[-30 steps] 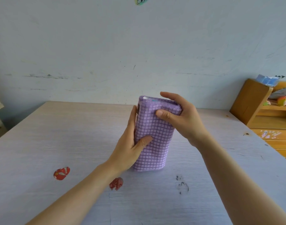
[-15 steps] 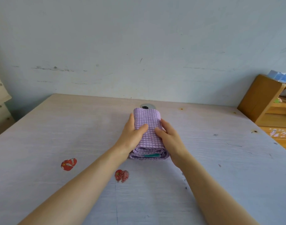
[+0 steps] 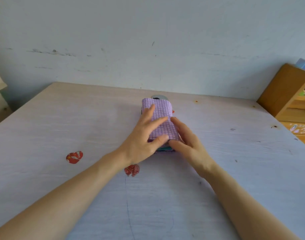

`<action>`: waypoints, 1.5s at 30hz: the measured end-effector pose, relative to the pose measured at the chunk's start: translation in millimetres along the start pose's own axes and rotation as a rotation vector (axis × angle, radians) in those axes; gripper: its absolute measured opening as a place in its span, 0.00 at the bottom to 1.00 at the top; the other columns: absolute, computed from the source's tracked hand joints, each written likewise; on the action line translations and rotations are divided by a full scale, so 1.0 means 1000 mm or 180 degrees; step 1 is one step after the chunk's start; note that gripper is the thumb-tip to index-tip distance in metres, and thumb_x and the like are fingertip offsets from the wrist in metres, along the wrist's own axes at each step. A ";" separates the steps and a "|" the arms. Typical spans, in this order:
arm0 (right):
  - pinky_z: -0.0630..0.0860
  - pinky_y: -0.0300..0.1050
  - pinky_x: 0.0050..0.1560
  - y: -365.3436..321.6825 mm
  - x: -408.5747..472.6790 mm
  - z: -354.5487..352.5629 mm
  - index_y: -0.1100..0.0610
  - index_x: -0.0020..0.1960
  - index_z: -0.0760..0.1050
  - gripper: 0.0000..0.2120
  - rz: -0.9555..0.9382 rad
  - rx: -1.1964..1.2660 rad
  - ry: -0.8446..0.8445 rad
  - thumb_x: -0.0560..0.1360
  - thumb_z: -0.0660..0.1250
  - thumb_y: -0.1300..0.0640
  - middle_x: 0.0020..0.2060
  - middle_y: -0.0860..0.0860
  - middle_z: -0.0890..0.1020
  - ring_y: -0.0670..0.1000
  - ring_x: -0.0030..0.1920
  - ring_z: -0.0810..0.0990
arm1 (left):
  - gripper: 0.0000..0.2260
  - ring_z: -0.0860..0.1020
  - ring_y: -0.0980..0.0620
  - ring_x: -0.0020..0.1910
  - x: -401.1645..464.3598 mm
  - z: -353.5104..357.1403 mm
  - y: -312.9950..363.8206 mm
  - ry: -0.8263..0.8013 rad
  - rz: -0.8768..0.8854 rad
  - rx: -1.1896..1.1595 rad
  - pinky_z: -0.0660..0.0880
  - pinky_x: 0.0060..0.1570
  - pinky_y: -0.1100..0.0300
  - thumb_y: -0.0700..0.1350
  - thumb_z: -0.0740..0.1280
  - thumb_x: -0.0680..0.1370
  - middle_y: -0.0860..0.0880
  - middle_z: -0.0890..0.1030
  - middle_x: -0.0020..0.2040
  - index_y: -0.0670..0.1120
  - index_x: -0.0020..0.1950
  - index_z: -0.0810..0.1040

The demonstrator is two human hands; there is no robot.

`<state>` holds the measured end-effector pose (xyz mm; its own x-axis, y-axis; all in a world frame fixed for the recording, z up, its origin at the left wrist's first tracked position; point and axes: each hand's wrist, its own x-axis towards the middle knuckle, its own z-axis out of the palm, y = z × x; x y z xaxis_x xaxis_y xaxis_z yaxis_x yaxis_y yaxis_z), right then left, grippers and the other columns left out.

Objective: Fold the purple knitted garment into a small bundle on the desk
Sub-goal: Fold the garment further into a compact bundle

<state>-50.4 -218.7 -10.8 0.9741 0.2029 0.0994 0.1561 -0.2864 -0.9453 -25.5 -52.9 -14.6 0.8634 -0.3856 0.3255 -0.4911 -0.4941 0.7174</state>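
Observation:
The purple checked garment (image 3: 161,111) lies flat on the pale desk (image 3: 79,122) as a small folded bundle, near the desk's far middle. A teal layer shows at its near end. My left hand (image 3: 144,135) lies over the bundle's left side, fingers spread on top and thumb pressing the near edge. My right hand (image 3: 188,142) rests against the bundle's right side and near corner, fingers extended along it.
A round metal cable hole (image 3: 159,97) sits just behind the bundle. Two red stickers (image 3: 74,157) (image 3: 132,169) are on the desk at front left. A wooden shelf unit (image 3: 285,90) stands at the right edge; a wall is behind the desk.
The bundle went from standing upright between my hands to lying flat on the desk. Both hands now press on its near end.

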 end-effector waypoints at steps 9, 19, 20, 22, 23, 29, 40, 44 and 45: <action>0.60 0.34 0.65 0.013 -0.002 0.017 0.57 0.75 0.53 0.36 -0.0747 -0.1877 0.0258 0.69 0.57 0.72 0.76 0.55 0.51 0.52 0.75 0.55 | 0.24 0.42 0.53 0.76 -0.007 0.001 -0.003 0.0026 -0.0379 -0.0162 0.43 0.73 0.60 0.34 0.53 0.79 0.47 0.47 0.78 0.47 0.74 0.59; 0.70 0.35 0.51 0.008 -0.004 0.015 0.53 0.72 0.62 0.29 -0.0551 -0.1739 0.0636 0.71 0.59 0.61 0.74 0.51 0.60 0.51 0.66 0.71 | 0.25 0.41 0.55 0.76 -0.013 0.007 -0.006 -0.0011 -0.0494 -0.0055 0.42 0.71 0.66 0.34 0.52 0.80 0.48 0.42 0.77 0.43 0.76 0.50; 0.72 0.40 0.54 0.008 -0.003 0.017 0.54 0.72 0.63 0.28 -0.0540 -0.1758 0.0682 0.72 0.61 0.61 0.74 0.51 0.60 0.51 0.67 0.70 | 0.25 0.41 0.55 0.76 -0.013 0.007 -0.006 0.0014 -0.0478 0.0003 0.42 0.71 0.67 0.34 0.52 0.80 0.48 0.42 0.77 0.43 0.76 0.50; 0.71 0.46 0.60 0.008 0.000 0.018 0.55 0.71 0.63 0.26 -0.0488 -0.1819 0.0761 0.74 0.60 0.63 0.74 0.52 0.61 0.53 0.69 0.68 | 0.25 0.42 0.54 0.76 -0.014 0.008 -0.004 0.0054 -0.0426 0.0159 0.42 0.70 0.67 0.34 0.53 0.80 0.47 0.42 0.77 0.43 0.76 0.50; 0.70 0.46 0.62 0.007 0.001 0.019 0.55 0.71 0.64 0.26 -0.0484 -0.1844 0.0811 0.74 0.60 0.64 0.74 0.52 0.62 0.53 0.69 0.68 | 0.25 0.43 0.53 0.76 -0.014 0.008 -0.003 0.0064 -0.0392 0.0267 0.43 0.70 0.67 0.35 0.53 0.80 0.47 0.43 0.77 0.43 0.76 0.50; 0.71 0.48 0.62 0.011 0.003 0.013 0.55 0.66 0.72 0.27 -0.0585 -0.1928 0.1172 0.71 0.57 0.73 0.70 0.56 0.69 0.56 0.66 0.72 | 0.25 0.46 0.52 0.77 -0.015 0.007 -0.003 0.0188 -0.0344 0.0893 0.48 0.68 0.66 0.37 0.52 0.80 0.50 0.45 0.78 0.45 0.76 0.50; 0.62 0.38 0.65 -0.013 0.025 0.009 0.50 0.69 0.68 0.18 -0.0239 -0.1171 0.0899 0.80 0.53 0.54 0.73 0.46 0.62 0.42 0.69 0.63 | 0.08 0.76 0.53 0.54 0.001 0.006 0.008 0.0589 -0.0950 -0.0333 0.71 0.43 0.75 0.46 0.57 0.80 0.47 0.74 0.63 0.44 0.52 0.72; 0.55 0.49 0.73 -0.015 0.060 0.011 0.58 0.73 0.59 0.23 -0.0128 -0.2120 0.0205 0.81 0.48 0.51 0.75 0.52 0.58 0.52 0.75 0.55 | 0.07 0.73 0.61 0.41 0.003 0.009 0.003 0.0771 -0.1151 -0.0655 0.70 0.34 0.77 0.38 0.56 0.79 0.51 0.74 0.48 0.43 0.55 0.71; 0.52 0.49 0.74 -0.012 0.066 0.012 0.59 0.74 0.56 0.24 -0.0070 -0.2336 -0.0023 0.81 0.47 0.50 0.75 0.52 0.56 0.52 0.75 0.52 | 0.07 0.73 0.61 0.41 0.003 0.009 0.002 0.0750 -0.1203 -0.0810 0.71 0.36 0.76 0.38 0.56 0.79 0.51 0.74 0.48 0.44 0.55 0.70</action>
<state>9.8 -190.8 3.1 0.9688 0.2214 0.1115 0.2474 -0.8351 -0.4913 -25.3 -62.6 -17.7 0.9922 -0.0161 0.1234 -0.1212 -0.3484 0.9295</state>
